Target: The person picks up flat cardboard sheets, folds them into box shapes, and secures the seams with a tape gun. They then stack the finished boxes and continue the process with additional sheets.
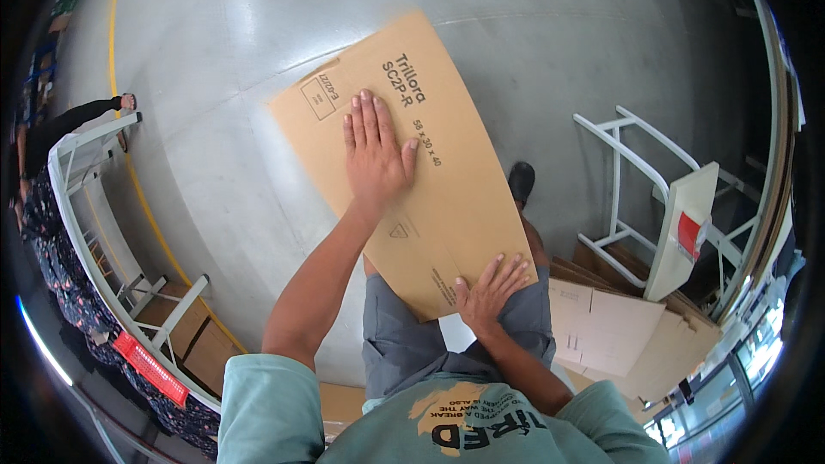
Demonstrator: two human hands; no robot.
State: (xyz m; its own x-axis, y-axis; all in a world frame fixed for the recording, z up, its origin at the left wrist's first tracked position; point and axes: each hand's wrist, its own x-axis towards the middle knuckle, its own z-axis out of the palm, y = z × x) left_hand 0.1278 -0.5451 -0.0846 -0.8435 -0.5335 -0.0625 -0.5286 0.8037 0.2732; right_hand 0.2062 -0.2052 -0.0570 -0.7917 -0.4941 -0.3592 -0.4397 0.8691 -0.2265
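A large brown cardboard box (447, 180), apparently folded flat, is in front of my legs, with black print on its face. Its long side slants from the upper left down to the lower right. My left hand (376, 155) lies flat on the upper middle of the cardboard, fingers stretched out and thumb apart. Near the lower right corner, my right hand (491, 296) rests with spread fingers on the near edge. Neither hand's fingers wrap round the cardboard. What lies beneath the box is hidden.
On the right stands a white metal frame (614, 198) with flat cardboard sheets (610, 326) stacked beside it. A white-edged table (90, 283) with a red basket (150, 367) is at the left; a person in dark clothes (51, 232) is beyond it. Yellow lines (142, 198) mark the grey floor.
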